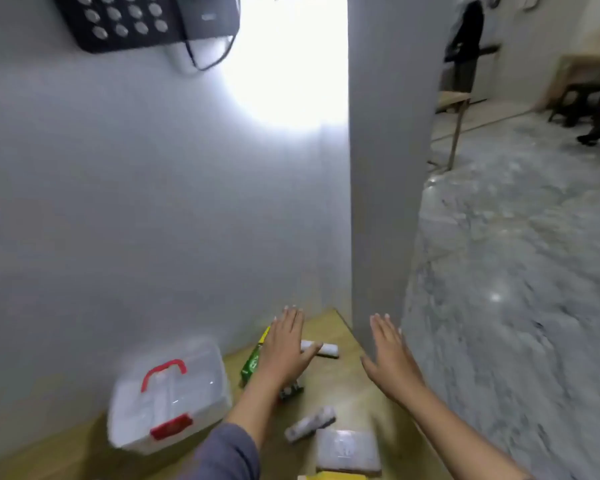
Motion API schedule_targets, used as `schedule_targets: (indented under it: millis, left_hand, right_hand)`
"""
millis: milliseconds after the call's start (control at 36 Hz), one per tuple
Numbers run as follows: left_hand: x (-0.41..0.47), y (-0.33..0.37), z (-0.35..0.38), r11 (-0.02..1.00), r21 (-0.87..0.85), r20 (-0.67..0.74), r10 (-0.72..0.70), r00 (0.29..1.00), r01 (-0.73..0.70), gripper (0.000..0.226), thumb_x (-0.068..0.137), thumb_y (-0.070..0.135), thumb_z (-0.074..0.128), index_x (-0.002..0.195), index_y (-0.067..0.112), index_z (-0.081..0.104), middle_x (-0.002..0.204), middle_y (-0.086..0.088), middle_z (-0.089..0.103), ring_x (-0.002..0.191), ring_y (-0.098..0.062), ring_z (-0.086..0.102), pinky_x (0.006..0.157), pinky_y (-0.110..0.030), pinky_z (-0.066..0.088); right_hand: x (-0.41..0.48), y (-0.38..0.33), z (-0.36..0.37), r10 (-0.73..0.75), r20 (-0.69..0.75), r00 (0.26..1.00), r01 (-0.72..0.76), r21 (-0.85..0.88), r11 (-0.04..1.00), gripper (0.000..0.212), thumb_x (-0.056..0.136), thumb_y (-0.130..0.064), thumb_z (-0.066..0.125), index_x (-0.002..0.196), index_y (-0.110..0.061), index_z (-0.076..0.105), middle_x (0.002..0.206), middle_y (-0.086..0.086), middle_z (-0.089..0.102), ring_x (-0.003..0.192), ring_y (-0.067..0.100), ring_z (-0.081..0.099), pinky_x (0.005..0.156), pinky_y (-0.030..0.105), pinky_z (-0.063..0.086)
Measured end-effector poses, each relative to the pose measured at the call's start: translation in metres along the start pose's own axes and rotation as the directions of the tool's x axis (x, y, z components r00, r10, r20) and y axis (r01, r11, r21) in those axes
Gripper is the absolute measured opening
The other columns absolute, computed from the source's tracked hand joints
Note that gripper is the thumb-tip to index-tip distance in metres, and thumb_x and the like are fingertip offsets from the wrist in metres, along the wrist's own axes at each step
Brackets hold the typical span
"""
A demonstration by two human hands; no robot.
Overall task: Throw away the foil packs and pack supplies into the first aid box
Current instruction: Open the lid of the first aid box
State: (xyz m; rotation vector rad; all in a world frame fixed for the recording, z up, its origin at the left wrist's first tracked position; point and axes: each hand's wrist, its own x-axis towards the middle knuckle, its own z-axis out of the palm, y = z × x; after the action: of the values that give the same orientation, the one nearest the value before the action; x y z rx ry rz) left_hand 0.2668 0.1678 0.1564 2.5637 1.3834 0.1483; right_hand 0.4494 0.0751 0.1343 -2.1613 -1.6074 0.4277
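Wooden desk (347,386) first: its right edge drops straight to the marble floor, and our supplies lie close to it, so a careless sweep could send them over. Next, the clear first aid box (168,400), with red handle and latch, sits at the left against the wall with its lid down; we judge it must be opened before anything goes in, and tugging the latch one-handed could skid it. A wrapped flat pack (347,452) and a bandage roll (309,423) lie near us, another roll (323,349) and a green box (253,362) farther off. The picture is blurred, so we cannot tell which are foil packs; binning the wrong one is the risk. Our left hand (286,348) and right hand (390,355) hover flat, each grip spread and empty.
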Motion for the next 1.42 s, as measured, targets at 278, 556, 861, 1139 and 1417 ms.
schedule_targets:
  millis: [278, 556, 861, 1139, 1417]
  left_hand:
    - [-0.102, -0.181, -0.045, 0.987, -0.045, -0.077, -0.156, 0.985, 0.153, 0.074, 0.092, 0.054, 0.039, 0.148, 0.017, 0.009, 0.158, 0.001, 0.003, 0.145, -0.013, -0.003, 0.113, -0.023, -0.003]
    - [-0.174, -0.274, -0.001, 0.984, -0.123, 0.019, -0.128, 0.992, 0.129, 0.096, 0.074, 0.078, 0.028, 0.148, 0.023, -0.001, 0.152, 0.012, -0.015, 0.141, -0.007, -0.02, 0.118, -0.034, -0.002]
    - [-0.171, -0.295, 0.022, 0.999, -0.026, -0.066, -0.021, 0.998, 0.019, 0.08, 0.079, 0.045, 0.049, 0.146, 0.012, 0.019, 0.153, -0.004, 0.015, 0.142, -0.01, -0.01, 0.117, -0.032, -0.003]
    - [-0.173, -0.292, 0.025, 0.996, -0.08, -0.114, -0.036, 0.993, 0.027, 0.086, 0.083, 0.03, 0.064, 0.147, 0.017, 0.008, 0.154, 0.004, 0.0, 0.139, -0.004, -0.019, 0.116, -0.03, -0.008]
    - [-0.18, -0.269, 0.035, 0.727, -0.595, -0.125, -0.505, 0.854, 0.343, 0.113, 0.073, 0.028, 0.077, 0.146, 0.017, -0.008, 0.156, 0.001, -0.01, 0.142, -0.009, -0.005, 0.111, -0.019, 0.008]
  right_hand:
    - [0.01, -0.176, 0.104, -0.344, 0.094, 0.934, 0.338, 0.082, 0.938, 0.069, 0.089, -0.024, 0.053, 0.145, -0.009, 0.016, 0.156, 0.009, 0.014, 0.146, 0.021, 0.005, 0.116, 0.027, 0.007]
    - [-0.008, -0.229, 0.202, -0.6, 0.158, 0.784, 0.62, -0.144, 0.771, 0.079, 0.076, -0.058, 0.046, 0.138, -0.009, 0.035, 0.142, 0.009, 0.046, 0.136, 0.024, 0.033, 0.115, 0.041, 0.02]
    - [-0.002, -0.229, 0.216, -0.595, 0.134, 0.793, 0.604, -0.304, 0.737, 0.069, 0.066, -0.028, 0.046, 0.133, -0.01, 0.04, 0.133, 0.009, 0.056, 0.129, 0.021, 0.032, 0.114, 0.036, 0.006]
    - [-0.012, -0.205, 0.207, -0.79, 0.104, 0.604, 0.796, -0.122, 0.592, 0.065, 0.079, -0.033, 0.066, 0.137, -0.022, 0.04, 0.145, 0.002, 0.042, 0.136, 0.016, 0.035, 0.113, 0.039, 0.024]
    - [-0.009, -0.22, 0.198, -0.791, -0.057, 0.609, 0.793, 0.004, 0.61, 0.024, 0.078, -0.016, 0.071, 0.102, -0.013, 0.07, 0.116, 0.006, 0.068, 0.11, 0.018, 0.063, 0.093, 0.038, 0.052]
